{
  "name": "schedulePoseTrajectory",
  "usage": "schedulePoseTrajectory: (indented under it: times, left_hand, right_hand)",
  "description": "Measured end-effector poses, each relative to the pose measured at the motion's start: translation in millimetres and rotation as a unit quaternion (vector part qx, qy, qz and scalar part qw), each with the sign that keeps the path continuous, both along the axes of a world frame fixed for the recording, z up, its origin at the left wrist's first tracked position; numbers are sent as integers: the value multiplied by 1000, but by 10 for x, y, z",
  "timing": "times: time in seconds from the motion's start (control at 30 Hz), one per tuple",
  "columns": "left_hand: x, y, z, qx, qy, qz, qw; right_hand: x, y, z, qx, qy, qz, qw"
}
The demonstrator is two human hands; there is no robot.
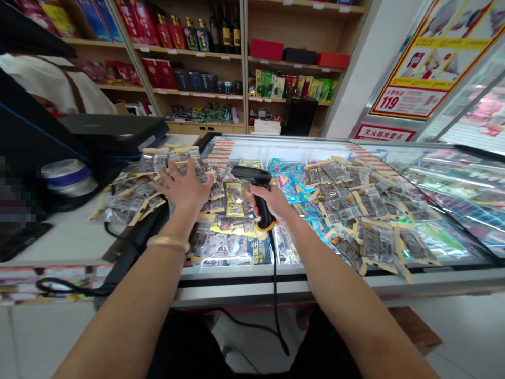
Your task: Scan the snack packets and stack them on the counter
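Note:
My right hand (272, 202) grips the handle of a black and yellow barcode scanner (252, 173), held over the glass top of a chest freezer (242, 269). A black cord runs down from the scanner past the freezer's front edge. With fingers spread, my left hand (183, 184) rests on a heap of clear packets (134, 192) with tan edges and dark contents. This heap straddles the counter and the freezer's left end. A second pile of similar packets (366, 210) lies on the glass to the right of the scanner. Yellow and blue bags (234, 200) show through the glass.
A black checkout machine (114, 131) and a roll of tape (69, 176) stand on the white counter (79, 231) at left. Behind the freezer are shelves with bottles (224, 34) and boxes (266, 50). A person in a white top (51, 79) is at the upper left.

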State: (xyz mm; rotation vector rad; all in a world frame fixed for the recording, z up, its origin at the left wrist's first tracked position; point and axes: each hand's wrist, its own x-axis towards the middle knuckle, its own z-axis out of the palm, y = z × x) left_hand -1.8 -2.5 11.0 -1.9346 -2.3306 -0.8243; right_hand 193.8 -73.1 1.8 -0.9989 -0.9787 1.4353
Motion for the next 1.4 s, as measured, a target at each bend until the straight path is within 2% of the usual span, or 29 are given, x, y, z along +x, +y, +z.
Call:
schedulePoseTrajectory:
  times: [0.23, 0.33, 0.43, 0.57, 0.7, 0.77, 0.87, 0.97, 1.1, 1.23, 1.4]
  left_hand:
    - [189, -99, 178, 111, -29, -67, 991]
    - [377, -150, 246, 127, -51, -105, 985]
    - [647, -207, 259, 135, -65, -140, 979]
    - [1172, -324, 151, 124, -88, -231, 961]
    - [1783, -533, -38, 38, -150, -379, 912]
    - [2038, -629, -122, -7, -165, -417, 894]
    - [2290, -704, -212, -35, -173, -435, 883]
    - [2386, -714, -257, -56, -183, -446, 874]
    - [2359, -687, -266, -85, -213, -436, 870]
    - [2233, -602, -221, -108, -313, -414, 848]
    - [2029, -466, -151, -148, -455, -332, 813]
  right_hand:
    - [136, 2, 111, 39, 41, 22, 998]
    - [274, -152, 223, 61, 44, 4, 997]
    - [532, -402, 324, 70, 32, -38, 996]
    - [1016, -746, 377, 82, 18, -92, 992]
    - [1474, -989, 318, 78, 9, -145, 986]
    - [1646, -1061, 256, 80, 8, -180, 980]
    - [1814, -1112, 153, 81, 12, -208, 975]
    - [1886, -1113, 70, 74, 26, -210, 974]
    - [1907, -1094, 14, 67, 34, -202, 976]
    - [1904, -1090, 2, 65, 22, -204, 976]
    - [1872, -1093, 16, 60, -9, -197, 979]
